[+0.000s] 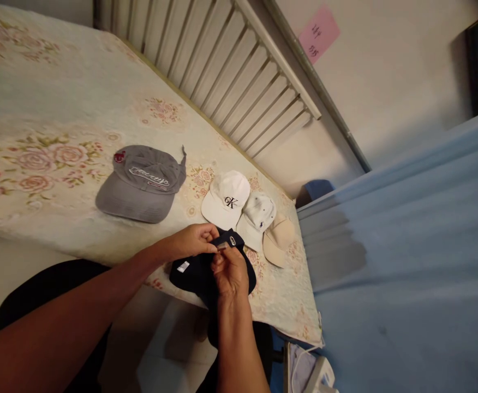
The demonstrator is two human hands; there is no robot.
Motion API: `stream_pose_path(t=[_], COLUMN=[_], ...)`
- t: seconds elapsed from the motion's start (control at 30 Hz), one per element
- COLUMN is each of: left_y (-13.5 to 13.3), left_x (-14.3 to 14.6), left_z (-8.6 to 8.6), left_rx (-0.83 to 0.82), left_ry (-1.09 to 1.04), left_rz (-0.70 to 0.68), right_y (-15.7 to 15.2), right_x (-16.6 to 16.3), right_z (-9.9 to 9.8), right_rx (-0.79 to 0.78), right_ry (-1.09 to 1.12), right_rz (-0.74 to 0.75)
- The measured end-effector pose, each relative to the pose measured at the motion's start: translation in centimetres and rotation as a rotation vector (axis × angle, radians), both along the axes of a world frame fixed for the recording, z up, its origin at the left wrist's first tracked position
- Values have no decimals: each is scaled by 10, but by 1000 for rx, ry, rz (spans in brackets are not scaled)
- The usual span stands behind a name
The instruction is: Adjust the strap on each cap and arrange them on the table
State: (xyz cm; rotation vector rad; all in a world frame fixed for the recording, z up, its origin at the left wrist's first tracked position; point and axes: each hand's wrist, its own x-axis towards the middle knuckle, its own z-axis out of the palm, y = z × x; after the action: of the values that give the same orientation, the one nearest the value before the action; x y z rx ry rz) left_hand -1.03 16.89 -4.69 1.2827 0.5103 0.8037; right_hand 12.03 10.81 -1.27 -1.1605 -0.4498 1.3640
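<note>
A black cap (pixel 190 278) lies turned over at the front edge of the floral-covered surface, a white label showing inside it. With thumb and fingers, my left hand (pixel 196 240) pinches the cap's strap near a small metal buckle (pixel 222 246). My right hand (pixel 231 273) is closed at the same strap, its fingertips beside the buckle. Just behind stands a white cap (pixel 227 199) with black letters. To the left sits a grey cap (pixel 143 183) with white script, its strap end sticking up.
Right of the lettered cap are another pale cap (pixel 258 215) and a beige cap (pixel 280 240). A floral cloth (pixel 59 114) covers the surface, with a slatted rail (pixel 222 71) behind. A blue curtain (pixel 398 262) hangs at right; a white appliance (pixel 321 376) is below.
</note>
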Motion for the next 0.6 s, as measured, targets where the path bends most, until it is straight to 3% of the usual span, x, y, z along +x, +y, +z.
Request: stream_pose_path(t=[0.2,0.47,0.6], left_y=[-1,-2,-3], left_x=[4,4,5], left_z=[-2,-3,-3], left_rx=[-35,-135,-176], left_ry=[-22,-33,-59], left_rz=[35,18,12], right_y=[-1,-5,-5], right_x=[-2,-2,-3], right_z=[-2,-7,-11], right_rx=[9,63,63], right_ry=[-6,-250,-423], right_rz=[-15,-18,-105])
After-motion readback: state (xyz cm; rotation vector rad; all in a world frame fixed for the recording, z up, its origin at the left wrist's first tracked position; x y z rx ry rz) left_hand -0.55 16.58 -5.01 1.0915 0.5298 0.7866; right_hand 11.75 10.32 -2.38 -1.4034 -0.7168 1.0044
